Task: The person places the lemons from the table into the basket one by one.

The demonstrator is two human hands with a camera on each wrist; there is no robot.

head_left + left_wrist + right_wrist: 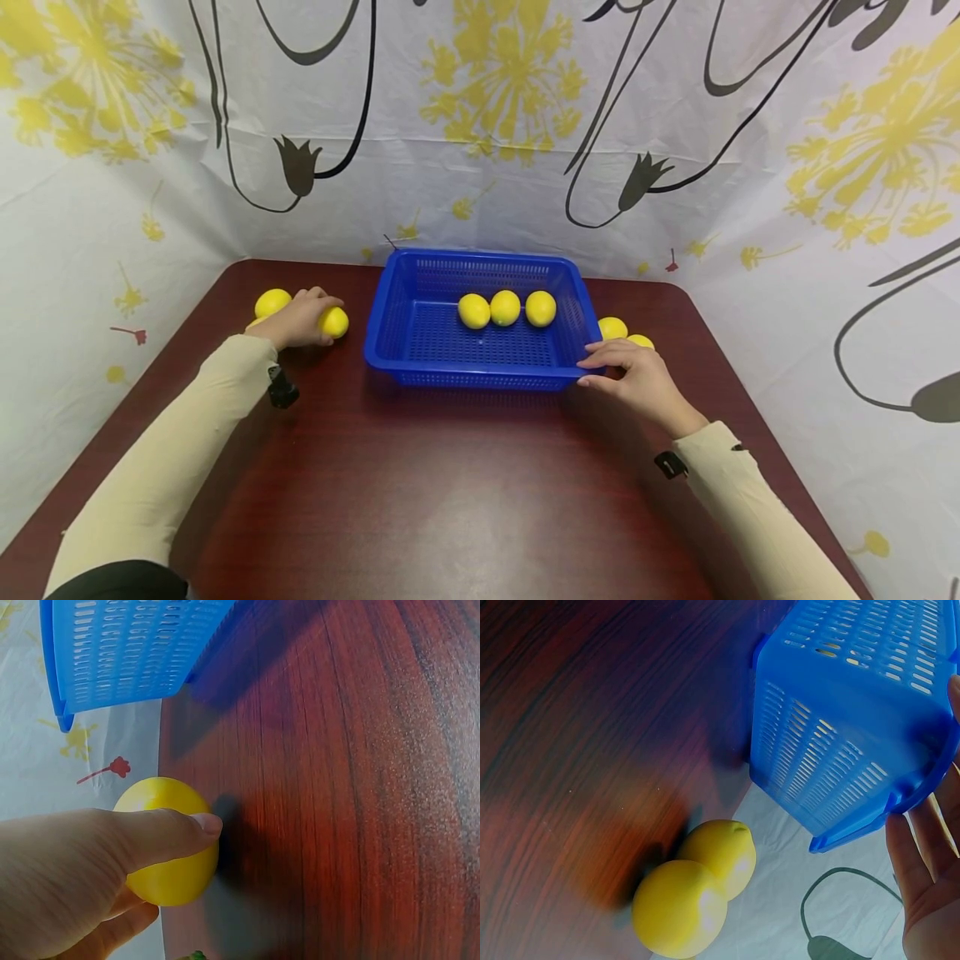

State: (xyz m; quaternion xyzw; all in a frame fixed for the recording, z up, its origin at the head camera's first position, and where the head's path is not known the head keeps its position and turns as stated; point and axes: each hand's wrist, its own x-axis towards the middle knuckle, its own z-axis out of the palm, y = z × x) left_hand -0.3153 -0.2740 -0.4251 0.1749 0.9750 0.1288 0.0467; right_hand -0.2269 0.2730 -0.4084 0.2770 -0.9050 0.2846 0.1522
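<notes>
At the left of the table, my left hand (300, 319) grips a lemon (334, 322), the thumb across its side in the left wrist view. Another lemon (273, 303) lies just behind that hand, with part of one more showing by the wrist. My right hand (633, 377) holds the near right corner of a blue plastic basket (480, 372), thumb and fingertips at the rim. Inside the basket three lemons (505, 308) sit in a row toward the right. Two lemons (679, 909) rest together on the table beyond the right hand, partly hidden by it in the head view.
The dark red wooden table (450, 483) runs up to a white patterned cloth (420, 167) hanging behind it and along both sides. The basket stands near the table's back edge.
</notes>
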